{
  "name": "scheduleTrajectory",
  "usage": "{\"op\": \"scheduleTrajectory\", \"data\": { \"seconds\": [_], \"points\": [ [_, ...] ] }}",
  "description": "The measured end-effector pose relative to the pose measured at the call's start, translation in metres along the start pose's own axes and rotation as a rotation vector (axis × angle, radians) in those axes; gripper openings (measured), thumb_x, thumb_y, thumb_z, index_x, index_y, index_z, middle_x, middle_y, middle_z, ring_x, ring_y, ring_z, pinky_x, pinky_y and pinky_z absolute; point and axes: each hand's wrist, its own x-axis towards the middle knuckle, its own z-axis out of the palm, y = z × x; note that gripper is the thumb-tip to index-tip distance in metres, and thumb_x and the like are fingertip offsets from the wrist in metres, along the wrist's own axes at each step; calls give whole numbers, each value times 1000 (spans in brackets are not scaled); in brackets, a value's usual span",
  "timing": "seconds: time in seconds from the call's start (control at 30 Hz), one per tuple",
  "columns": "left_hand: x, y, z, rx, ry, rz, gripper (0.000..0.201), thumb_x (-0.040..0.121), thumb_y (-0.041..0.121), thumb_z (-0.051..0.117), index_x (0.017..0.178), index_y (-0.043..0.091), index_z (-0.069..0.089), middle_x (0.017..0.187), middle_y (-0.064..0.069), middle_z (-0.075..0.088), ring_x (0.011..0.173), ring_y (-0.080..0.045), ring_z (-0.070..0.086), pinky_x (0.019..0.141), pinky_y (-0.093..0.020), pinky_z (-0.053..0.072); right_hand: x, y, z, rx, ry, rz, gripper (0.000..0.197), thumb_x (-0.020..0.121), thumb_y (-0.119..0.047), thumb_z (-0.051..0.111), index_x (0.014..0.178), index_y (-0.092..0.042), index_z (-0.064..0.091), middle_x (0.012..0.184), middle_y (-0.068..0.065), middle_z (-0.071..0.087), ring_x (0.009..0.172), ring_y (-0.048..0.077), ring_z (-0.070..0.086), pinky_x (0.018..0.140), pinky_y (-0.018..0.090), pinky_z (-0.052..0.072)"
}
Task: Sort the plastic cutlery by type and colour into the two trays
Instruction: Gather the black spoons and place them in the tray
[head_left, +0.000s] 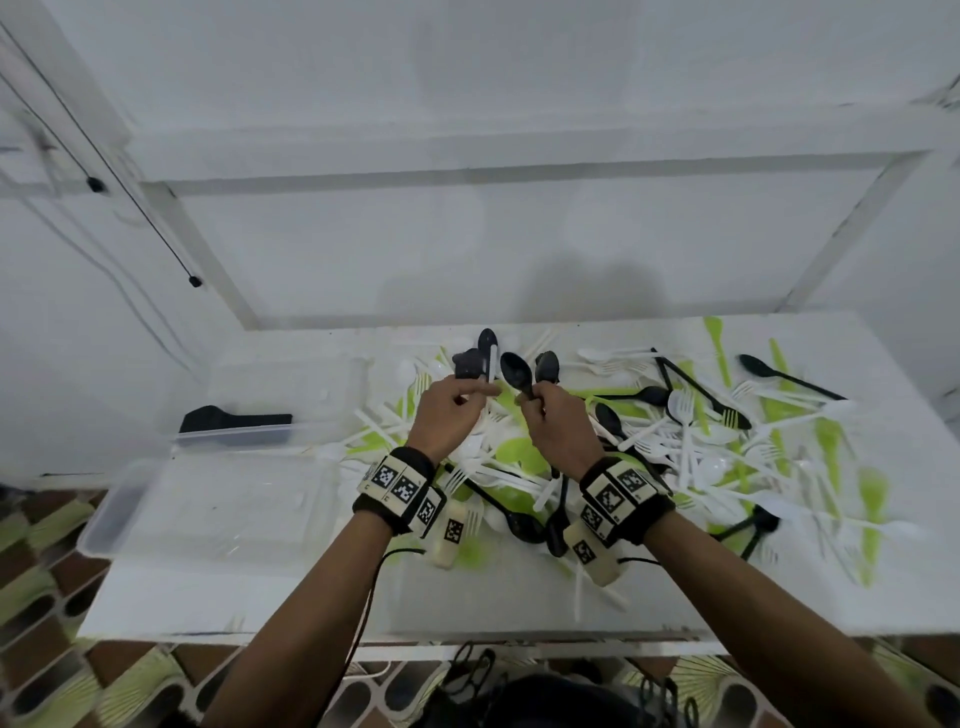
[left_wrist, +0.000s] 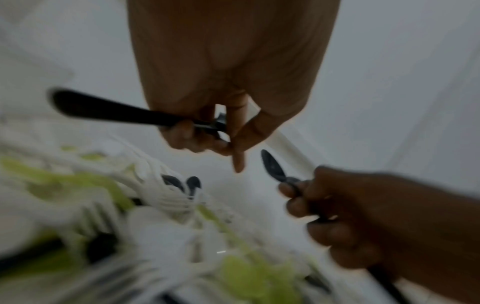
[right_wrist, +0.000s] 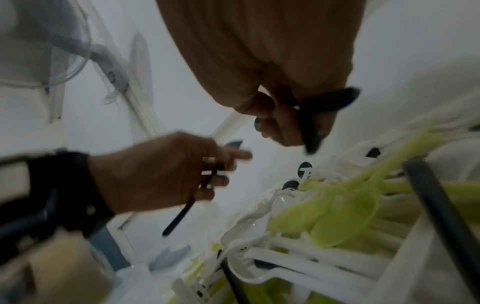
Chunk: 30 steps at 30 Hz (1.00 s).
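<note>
Cutlery (head_left: 649, 447) in white, green and black, heaped loose across the middle and right of the white table (head_left: 467, 597) — forks, spoons and knives tangled together. Two clear trays at the left edge: far tray (head_left: 249, 415) with a few black pieces inside, near tray (head_left: 156, 514) just in front of it, contents too faint to tell.

Both hands raised over the near side of the heap, close together, not touching. Left hand (head_left: 447, 415) curled round black pieces — a black handle sticking out from the fist in the left wrist view, index finger (left_wrist: 239, 156) pointing out straight, a white piece (head_left: 492, 364) also standing up from the grip. Right hand (head_left: 558, 431) clenched on black spoons (head_left: 530, 371), bowls up, side by side above the knuckles; handle ends poking out below the fingers in the right wrist view.

Wrist views blurred; exact count of pieces in either hand not clear.

Marker-tagged bands (head_left: 400, 488) on both wrists.
</note>
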Motion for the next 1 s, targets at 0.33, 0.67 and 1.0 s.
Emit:
{"op": "scheduleTrajectory", "data": {
  "seconds": [0.33,0.67,1.0],
  "points": [
    [-3,-59,-3,760,20,-204,36,96,43,60,89,13,76,115,-13,58,110,-33,57,87,-44,54,-6,12,1,-58,-48,23,28,97,-29,63,76,-12,54,73,2,53,68,17,47,58,20,30],
    [6,-62,-9,939,-24,-243,45,87,57,65,100,14,73,122,-7,54,122,-29,48,86,-42,52,-6,22,10,-47,-84,18,24,95,-26,66,76,-15,55,74,0,54,72,16,48,65,26,28],
    [29,-60,-9,975,-186,-298,67,81,73,63,105,12,74,127,-11,49,125,-33,42,99,-48,45,-8,27,6,-38,-55,11,25,96,-27,65,84,-6,61,82,11,62,80,24,53,67,32,34]
  ]
}}
